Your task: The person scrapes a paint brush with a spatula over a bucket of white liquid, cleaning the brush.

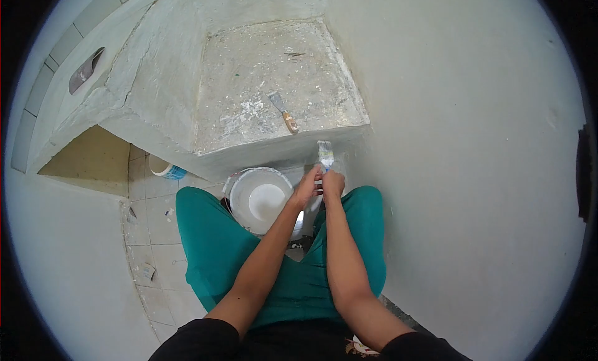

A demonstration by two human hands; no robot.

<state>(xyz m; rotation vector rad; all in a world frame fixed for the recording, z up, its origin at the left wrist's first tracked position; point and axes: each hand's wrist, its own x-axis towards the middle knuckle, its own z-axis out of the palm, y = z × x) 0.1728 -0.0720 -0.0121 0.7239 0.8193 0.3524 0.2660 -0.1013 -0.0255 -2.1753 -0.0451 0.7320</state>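
A paintbrush (326, 150) with white-coated bristles points away from me, toward the front face of the plastered ledge. My right hand (334, 184) is closed around its handle. Just left of it, my left hand (307, 188) has its fingers apart, with the upper fingertips right at the brush handle. Below and left of the hands, between my knees, stands a white bucket (240, 196) with white paint (266, 201) at the bottom.
A scraper (284, 112) with a wooden handle lies on the speckled ledge (249, 62). A smaller white-and-blue tub (167, 168) sits on the tiled floor (168, 224) at left. The painted wall (467, 162) rises close on my right.
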